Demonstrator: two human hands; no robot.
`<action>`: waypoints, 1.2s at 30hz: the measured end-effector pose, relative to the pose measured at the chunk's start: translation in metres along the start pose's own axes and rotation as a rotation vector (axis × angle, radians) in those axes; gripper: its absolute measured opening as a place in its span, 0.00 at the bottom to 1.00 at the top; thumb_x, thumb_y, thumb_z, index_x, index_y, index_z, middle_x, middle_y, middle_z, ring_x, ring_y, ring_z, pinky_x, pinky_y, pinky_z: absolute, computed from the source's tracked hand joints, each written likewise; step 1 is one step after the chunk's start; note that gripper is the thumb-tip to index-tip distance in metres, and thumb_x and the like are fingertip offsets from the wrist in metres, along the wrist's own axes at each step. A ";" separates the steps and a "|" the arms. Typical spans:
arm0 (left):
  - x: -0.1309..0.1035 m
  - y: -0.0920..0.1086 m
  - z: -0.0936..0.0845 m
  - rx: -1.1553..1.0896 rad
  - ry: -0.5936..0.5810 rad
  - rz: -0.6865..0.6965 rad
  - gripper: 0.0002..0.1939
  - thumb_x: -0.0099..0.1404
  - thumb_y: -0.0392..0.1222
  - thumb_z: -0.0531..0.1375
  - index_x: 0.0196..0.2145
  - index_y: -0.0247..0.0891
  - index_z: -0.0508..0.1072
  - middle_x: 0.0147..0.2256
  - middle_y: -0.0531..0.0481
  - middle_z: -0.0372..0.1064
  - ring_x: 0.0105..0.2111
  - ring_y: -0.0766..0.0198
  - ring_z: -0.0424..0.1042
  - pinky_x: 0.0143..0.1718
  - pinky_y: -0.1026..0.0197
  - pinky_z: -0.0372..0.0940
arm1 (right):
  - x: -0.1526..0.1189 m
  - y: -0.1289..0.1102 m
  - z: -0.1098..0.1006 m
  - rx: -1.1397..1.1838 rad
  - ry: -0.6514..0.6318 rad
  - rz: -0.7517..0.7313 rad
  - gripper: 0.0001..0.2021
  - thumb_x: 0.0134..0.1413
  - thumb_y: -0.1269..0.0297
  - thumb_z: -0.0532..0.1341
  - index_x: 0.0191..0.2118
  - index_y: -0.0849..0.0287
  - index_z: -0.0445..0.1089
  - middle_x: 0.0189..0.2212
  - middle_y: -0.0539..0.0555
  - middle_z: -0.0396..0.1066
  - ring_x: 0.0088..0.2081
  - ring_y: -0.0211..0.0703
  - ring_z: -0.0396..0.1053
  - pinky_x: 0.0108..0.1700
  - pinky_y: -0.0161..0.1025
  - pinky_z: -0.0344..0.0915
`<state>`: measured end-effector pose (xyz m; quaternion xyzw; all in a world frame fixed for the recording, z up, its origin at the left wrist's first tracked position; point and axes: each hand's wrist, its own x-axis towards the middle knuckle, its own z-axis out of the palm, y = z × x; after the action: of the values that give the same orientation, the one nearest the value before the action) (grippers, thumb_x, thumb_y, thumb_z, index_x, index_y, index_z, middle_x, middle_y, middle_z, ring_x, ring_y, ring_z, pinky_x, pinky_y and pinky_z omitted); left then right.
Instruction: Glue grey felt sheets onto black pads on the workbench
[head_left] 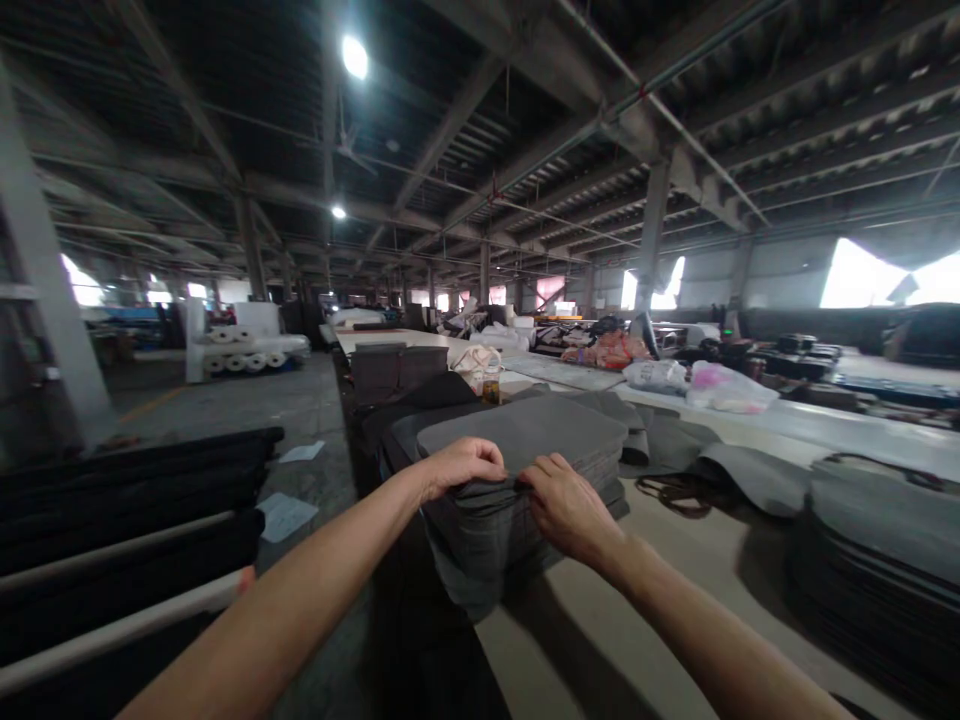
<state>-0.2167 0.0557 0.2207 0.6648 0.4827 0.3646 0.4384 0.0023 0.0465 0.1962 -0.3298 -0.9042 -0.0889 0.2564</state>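
A tall stack of grey fabric pieces (pixel 525 425) stands at the near edge of a long table (pixel 592 620). My left hand (pixel 469 464) is closed in a pinch at the front edge of the stack's upper layers. Close beside it, my right hand (pixel 562 500) pinches the same edge, fingers curled under. Between the two hands a fabric edge looks slightly lifted. How many layers the fingers hold is hidden.
Another dark stack (pixel 885 560) sits at the right, with brown straps (pixel 679 495) lying nearby. Behind are a jar (pixel 490 385), grey bins (pixel 397 372) and plastic bags (pixel 727 387). Dark fabric rolls (pixel 135 490) lie at the left by the floor aisle.
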 end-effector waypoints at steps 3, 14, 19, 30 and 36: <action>0.000 -0.001 0.000 0.008 -0.004 -0.007 0.19 0.43 0.50 0.72 0.30 0.37 0.75 0.27 0.55 0.71 0.27 0.66 0.66 0.31 0.63 0.59 | -0.004 0.003 0.003 0.016 0.009 -0.010 0.12 0.61 0.75 0.55 0.44 0.59 0.74 0.40 0.55 0.69 0.45 0.48 0.61 0.49 0.40 0.60; 0.000 0.001 0.004 0.083 0.028 0.001 0.12 0.53 0.45 0.69 0.29 0.36 0.73 0.25 0.56 0.67 0.26 0.66 0.64 0.30 0.63 0.59 | -0.010 0.001 0.006 0.048 0.050 -0.057 0.16 0.60 0.78 0.54 0.47 0.59 0.75 0.43 0.56 0.69 0.46 0.48 0.61 0.50 0.40 0.61; 0.000 0.003 0.007 0.144 0.082 -0.008 0.11 0.61 0.45 0.67 0.29 0.36 0.71 0.24 0.57 0.63 0.23 0.67 0.61 0.28 0.63 0.58 | -0.010 -0.001 0.007 0.017 0.039 -0.064 0.14 0.60 0.77 0.54 0.44 0.61 0.75 0.43 0.57 0.69 0.46 0.48 0.61 0.51 0.41 0.62; 0.011 0.024 -0.012 0.305 0.732 0.133 0.11 0.69 0.47 0.61 0.34 0.36 0.70 0.31 0.53 0.66 0.34 0.61 0.67 0.41 0.55 0.64 | 0.003 0.001 0.003 0.036 -0.084 0.040 0.10 0.57 0.76 0.54 0.37 0.60 0.72 0.39 0.58 0.71 0.43 0.47 0.67 0.48 0.39 0.61; 0.028 0.062 -0.042 0.268 1.117 0.277 0.06 0.71 0.42 0.55 0.37 0.37 0.67 0.36 0.50 0.66 0.39 0.60 0.67 0.44 0.56 0.62 | 0.017 0.010 0.011 0.207 -0.025 0.206 0.15 0.58 0.74 0.54 0.50 0.63 0.69 0.41 0.61 0.74 0.45 0.50 0.70 0.50 0.41 0.60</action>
<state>-0.2270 0.0831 0.2950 0.4784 0.5911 0.6490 -0.0218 -0.0062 0.0672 0.1957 -0.3938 -0.8730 0.0356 0.2856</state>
